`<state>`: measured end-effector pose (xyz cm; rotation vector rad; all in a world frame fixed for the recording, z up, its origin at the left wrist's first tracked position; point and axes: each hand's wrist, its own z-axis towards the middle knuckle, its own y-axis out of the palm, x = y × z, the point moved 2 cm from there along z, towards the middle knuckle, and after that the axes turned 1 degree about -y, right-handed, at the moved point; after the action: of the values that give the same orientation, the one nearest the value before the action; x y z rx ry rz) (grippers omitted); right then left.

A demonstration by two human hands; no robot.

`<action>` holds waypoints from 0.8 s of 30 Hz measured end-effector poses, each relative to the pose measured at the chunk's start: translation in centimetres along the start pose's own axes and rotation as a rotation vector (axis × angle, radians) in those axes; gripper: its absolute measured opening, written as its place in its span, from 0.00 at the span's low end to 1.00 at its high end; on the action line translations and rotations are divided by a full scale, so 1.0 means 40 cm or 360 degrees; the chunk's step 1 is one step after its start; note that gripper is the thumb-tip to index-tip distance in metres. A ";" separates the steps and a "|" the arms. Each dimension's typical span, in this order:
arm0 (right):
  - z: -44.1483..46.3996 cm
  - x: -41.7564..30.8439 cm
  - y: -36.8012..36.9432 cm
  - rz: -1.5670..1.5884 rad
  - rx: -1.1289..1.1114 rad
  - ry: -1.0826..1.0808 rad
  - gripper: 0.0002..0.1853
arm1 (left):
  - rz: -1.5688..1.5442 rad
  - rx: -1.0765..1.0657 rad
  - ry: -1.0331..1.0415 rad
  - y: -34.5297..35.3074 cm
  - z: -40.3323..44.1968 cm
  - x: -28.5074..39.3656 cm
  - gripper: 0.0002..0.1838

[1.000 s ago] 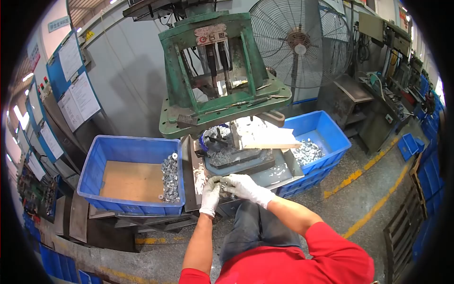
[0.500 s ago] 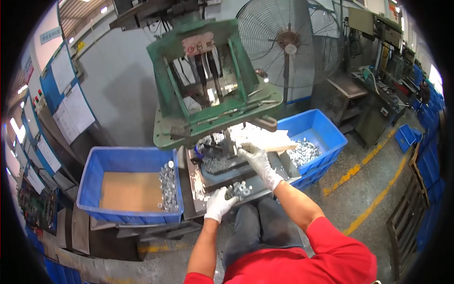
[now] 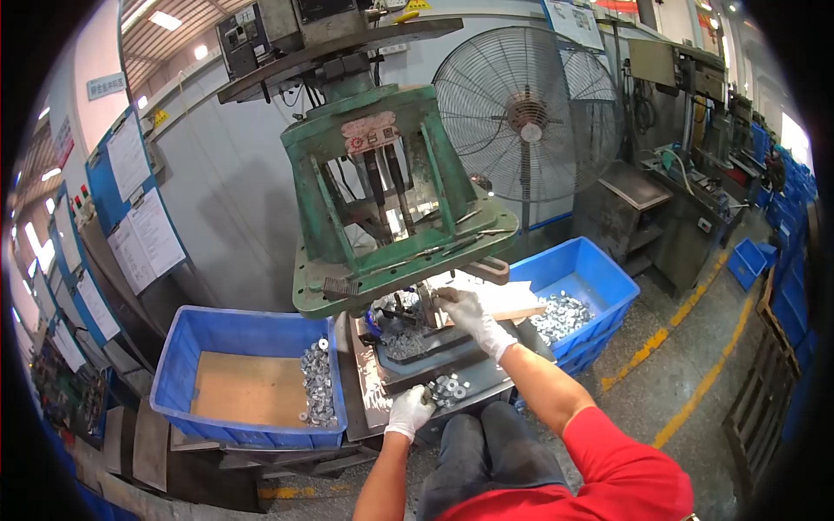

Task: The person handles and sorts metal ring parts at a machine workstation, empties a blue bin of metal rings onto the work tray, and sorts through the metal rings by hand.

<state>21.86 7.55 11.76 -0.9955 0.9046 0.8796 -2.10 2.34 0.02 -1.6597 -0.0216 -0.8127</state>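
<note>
My left hand (image 3: 410, 412), in a white glove, rests at the front edge of the machine table beside a small pile of round metal parts (image 3: 450, 390). Its fingers are curled together; whatever they hold is too small to name. My right hand (image 3: 476, 319), gloved too, reaches under the green machine head (image 3: 373, 200). Its fingertips are pinched together beside the metal fixture (image 3: 430, 306), and what lies between them is hidden. Metal shavings (image 3: 404, 346) cover the dark base plate left of this hand.
To the left stands a blue bin (image 3: 248, 434) with cardboard and metal parts inside. At right, another blue bin (image 3: 608, 300) holds more parts, with a light-coloured board (image 3: 508, 300) near it. A large fan (image 3: 528, 117) stands behind.
The view has tilted upward, so the scene sits lower in the picture. Both hands stay at nearly the same places, the left by the pile and the right at the fixture.
</note>
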 end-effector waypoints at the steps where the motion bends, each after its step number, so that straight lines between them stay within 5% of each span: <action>1: 0.029 0.018 0.001 -0.0180 -0.0028 -0.0124 0.18 | 0.0018 -0.0014 0.0006 -0.005 -0.002 0.010 0.14; 8: 0.076 0.069 0.013 -0.0474 0.0203 -0.0069 0.20 | -0.0056 0.0244 0.0034 0.003 -0.021 0.011 0.08; 11: -0.070 -0.041 0.008 -0.0027 0.0332 0.0249 0.16 | -0.0127 0.0329 0.0055 0.004 -0.020 -0.002 0.07; 16: -0.258 0.030 0.107 -0.0243 -0.0219 -0.0596 0.10 | -0.0220 0.0469 0.0028 -0.033 -0.038 0.037 0.11; 19: -0.307 0.044 0.161 -0.0246 -0.0421 -0.0627 0.13 | -0.0146 0.0727 0.0082 -0.039 -0.047 0.036 0.15; 24: -0.313 0.008 0.179 -0.0297 -0.0421 -0.0645 0.18 | -0.0777 0.0705 0.0082 -0.043 -0.054 0.037 0.23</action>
<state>12.83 -2.04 5.88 -1.0575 0.3517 1.0107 -2.79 0.32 2.33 -1.2212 -0.5506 -1.1225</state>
